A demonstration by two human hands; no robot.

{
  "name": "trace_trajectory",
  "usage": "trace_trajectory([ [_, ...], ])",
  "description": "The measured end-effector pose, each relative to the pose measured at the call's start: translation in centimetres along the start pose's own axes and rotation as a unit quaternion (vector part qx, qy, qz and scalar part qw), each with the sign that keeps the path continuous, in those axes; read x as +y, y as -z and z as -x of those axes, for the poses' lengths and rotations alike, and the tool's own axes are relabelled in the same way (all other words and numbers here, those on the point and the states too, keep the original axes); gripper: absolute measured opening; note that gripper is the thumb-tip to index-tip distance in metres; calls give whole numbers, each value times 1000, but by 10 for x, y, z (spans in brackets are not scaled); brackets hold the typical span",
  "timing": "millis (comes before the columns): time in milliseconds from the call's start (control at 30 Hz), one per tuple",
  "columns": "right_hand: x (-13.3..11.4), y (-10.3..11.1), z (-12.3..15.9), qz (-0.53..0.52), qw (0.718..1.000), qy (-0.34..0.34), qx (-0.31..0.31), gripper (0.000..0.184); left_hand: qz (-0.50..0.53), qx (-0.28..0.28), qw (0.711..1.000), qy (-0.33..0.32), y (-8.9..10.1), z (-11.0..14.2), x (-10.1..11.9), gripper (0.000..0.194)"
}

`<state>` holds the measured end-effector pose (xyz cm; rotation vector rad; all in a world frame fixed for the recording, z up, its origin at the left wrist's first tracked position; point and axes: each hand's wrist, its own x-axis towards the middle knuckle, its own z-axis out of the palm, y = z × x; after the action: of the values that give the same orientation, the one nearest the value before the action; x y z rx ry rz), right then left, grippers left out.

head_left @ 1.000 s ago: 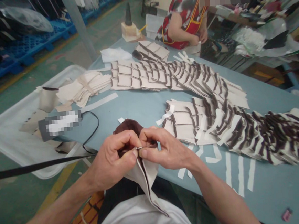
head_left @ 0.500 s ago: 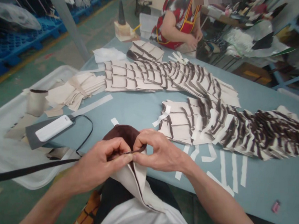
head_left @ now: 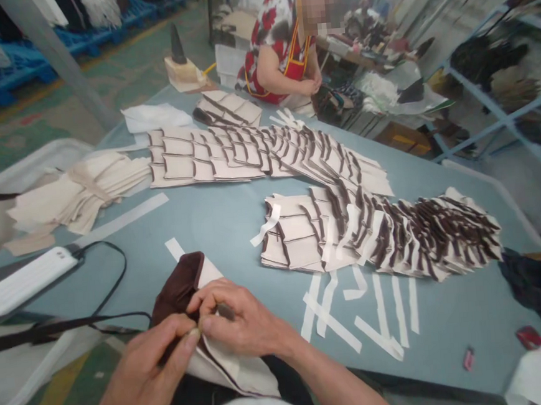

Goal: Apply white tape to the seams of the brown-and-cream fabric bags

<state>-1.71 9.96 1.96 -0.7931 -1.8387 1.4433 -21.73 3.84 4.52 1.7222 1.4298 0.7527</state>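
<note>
Over my lap, at the table's near edge, I hold a cream fabric piece point(head_left: 246, 366) with a dark brown lining point(head_left: 178, 288). My left hand point(head_left: 158, 355) pinches its edge with thumb and forefinger. Right beside it, my right hand point(head_left: 239, 317) is closed on the same piece, fingertips meeting the left ones. The fingers hide the exact spot being gripped. A thin black strap point(head_left: 65, 328) runs in from the left, passing behind my left hand. Loose white strips point(head_left: 333, 322) lie on the table to the right of my hands.
Rows of cream pieces with brown edges point(head_left: 229, 152) overlap across the blue-grey table point(head_left: 215, 219). A tied cream bundle point(head_left: 82, 186) and a white power bank point(head_left: 28, 281) with a cable lie left. Across the table sits a co-worker point(head_left: 272, 52). A pink item point(head_left: 469, 358) lies right.
My view has swung right, so the table contents sit further left. My hands and the fabric piece have moved lower and left in the picture, the piece now tilted. Both hands still grip it.
</note>
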Motion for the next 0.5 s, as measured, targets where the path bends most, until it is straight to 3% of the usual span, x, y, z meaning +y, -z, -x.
trace_trajectory([
  [200, 3, 2, 41, -151, 985, -75, 29, 28, 21, 35, 997, -60, -49, 22, 8, 32],
  [300, 11, 6, 45, -195, 970, -139, 50, 42, 26, 7, 997, -79, -60, 29, 18, 25],
  [400, 31, 8, 35, -144, 964, -206, 83, 54, 24, -14, 996, -82, -61, 32, 23, 21],
  [500, 65, 22, 22, -34, 957, -264, 115, 45, 45, -19, 995, -85, -60, 32, 18, 18],
])
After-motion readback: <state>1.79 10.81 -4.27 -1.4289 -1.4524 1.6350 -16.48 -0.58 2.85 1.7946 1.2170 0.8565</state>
